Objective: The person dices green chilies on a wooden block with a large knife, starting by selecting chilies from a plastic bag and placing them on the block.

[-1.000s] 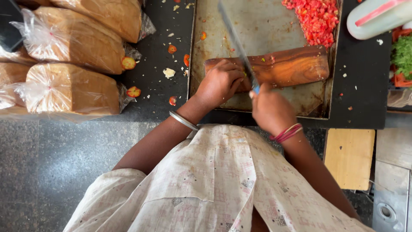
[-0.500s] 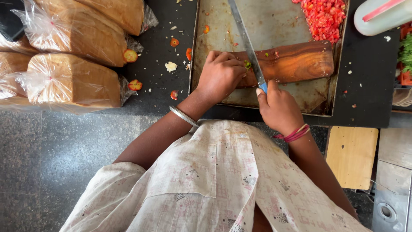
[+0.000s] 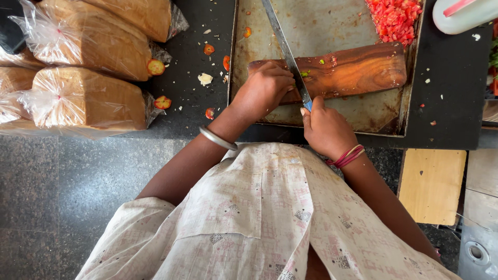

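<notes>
Nearest to me, filling the bottom of the frame, is my pale patterned shirt (image 3: pixel 259 228), with both forearms reaching up out of it toward the middle. My right hand (image 3: pixel 326 128), just right of centre, is closed tight round the handle of a long knife (image 3: pixel 286 52); only a bit of blue handle shows above my knuckles, and the blade runs up and to the left, out of the top edge. Red threads (image 3: pixel 346 156) circle that wrist. My left hand (image 3: pixel 265 88), just left of the blade, is curled with fingertips pressed down on the near left end of a dark wooden chopping board (image 3: pixel 353 70); whatever lies under the fingers is hidden, so I cannot tell if it grips anything, though small green bits (image 3: pixel 305 73) sit on the board right beside the blade. A metal bangle (image 3: pixel 218 139) rides my left wrist.

The board lies in a worn metal tray (image 3: pixel 321 26), which rests on a black counter (image 3: pixel 456 93). Left of the tray, scraps of tomato (image 3: pixel 208 49) are scattered on the counter. Farther left, wrapped bread loaves (image 3: pixel 88 98) are stacked along the left side. In the tray's upper right corner is a heap of chopped tomato (image 3: pixel 397 18), and beyond it, at the upper right of the frame, a white squeeze bottle (image 3: pixel 461 15). A pale wooden panel (image 3: pixel 431 186) sits at the lower right.
</notes>
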